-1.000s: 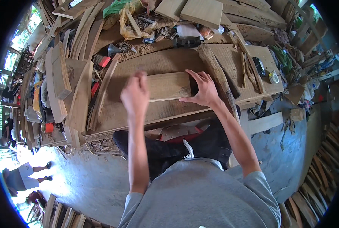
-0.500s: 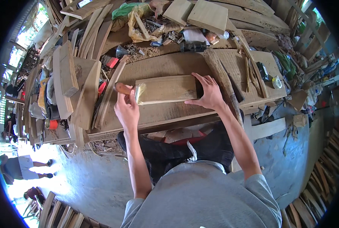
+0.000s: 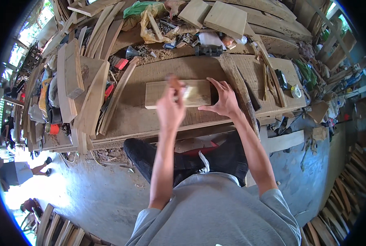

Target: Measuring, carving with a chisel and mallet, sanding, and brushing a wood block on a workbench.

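A short rectangular wooden board [image 3: 155, 92] lies flat on the workbench [image 3: 146, 123] in front of me. My left hand [image 3: 170, 110] grips a paintbrush [image 3: 175, 83] by its brown wooden handle, smeared by motion. Its pale bristles are over the middle of the board's upper face; whether they touch it is hard to tell through the blur. At the board's right end, my right hand [image 3: 227, 100] clasps it, fingers at the far corner and thumb at the near edge. A dark patch shows on the board beside that hand.
Right of the board lies a rough wooden pole [image 3: 237, 84], with a tape roll [image 3: 296, 91] farther right. Curved wood strips [image 3: 116, 98] lie to the left. Bags, hardware and two wood blocks [image 3: 225, 18] crowd the back. A person [image 3: 19, 172] is at the far left.
My left hand has swept the paintbrush rightward from the board's left end to its middle. My right hand still holds the right end, and the board has stayed in place.
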Motion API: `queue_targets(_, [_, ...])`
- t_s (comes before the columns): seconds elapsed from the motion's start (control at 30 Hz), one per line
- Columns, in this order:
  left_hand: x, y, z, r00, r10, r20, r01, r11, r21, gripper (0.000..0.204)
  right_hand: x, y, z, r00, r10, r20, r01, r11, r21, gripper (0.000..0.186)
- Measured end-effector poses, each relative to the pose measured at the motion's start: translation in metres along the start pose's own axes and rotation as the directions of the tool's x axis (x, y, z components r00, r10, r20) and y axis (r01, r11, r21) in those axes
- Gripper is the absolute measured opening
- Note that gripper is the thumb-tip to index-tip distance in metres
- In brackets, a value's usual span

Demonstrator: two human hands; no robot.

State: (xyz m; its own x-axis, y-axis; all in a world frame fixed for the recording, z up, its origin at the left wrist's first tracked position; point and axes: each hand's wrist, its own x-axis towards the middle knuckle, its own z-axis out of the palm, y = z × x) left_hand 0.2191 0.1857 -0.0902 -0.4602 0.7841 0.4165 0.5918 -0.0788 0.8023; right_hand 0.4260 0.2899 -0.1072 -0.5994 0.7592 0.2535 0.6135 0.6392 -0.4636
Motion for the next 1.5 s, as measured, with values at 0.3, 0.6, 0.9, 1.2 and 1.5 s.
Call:
queue_targets(0.3, [0.012, -0.012, -0.08, 0.99, 0.07, -0.122, -0.015, 0.914, 0.406, 0.029, -0.007, -0.045, -0.017, 0.966, -0.132, -0.222, 0.134, 0.991, -0.006, 0.121])
queue_targets(0.6, [-0.023, 0.033, -0.006, 0.937, 0.267, 0.226, -0.296, 0.949, 0.109, 0.071, -0.039, -0.057, 0.012, 0.911, 0.352, -0.216, -0.055, 0.621, 0.782, 0.033])
queue_targets(0.9, [0.029, -0.087, -0.113, 0.919, -0.076, 0.387, -0.076, 0.929, 0.362, 0.125, 0.025, -0.04, -0.056, 0.952, 0.149, -0.266, 0.006, 0.864, 0.504, 0.023])
queue_targets(1.2, [-0.007, -0.113, -0.126, 0.93, -0.057, 0.364, -0.082, 0.932, 0.354, 0.119, 0.041, -0.09, -0.041, 0.921, -0.155, 0.357, 0.076, 0.971, 0.226, 0.023])
queue_targets(1.5, [-0.009, -0.113, -0.123, 0.933, -0.042, 0.358, -0.11, 0.913, 0.392, 0.118, 0.042, -0.091, -0.037, 0.824, -0.544, 0.156, 0.503, 0.831, 0.238, 0.028])
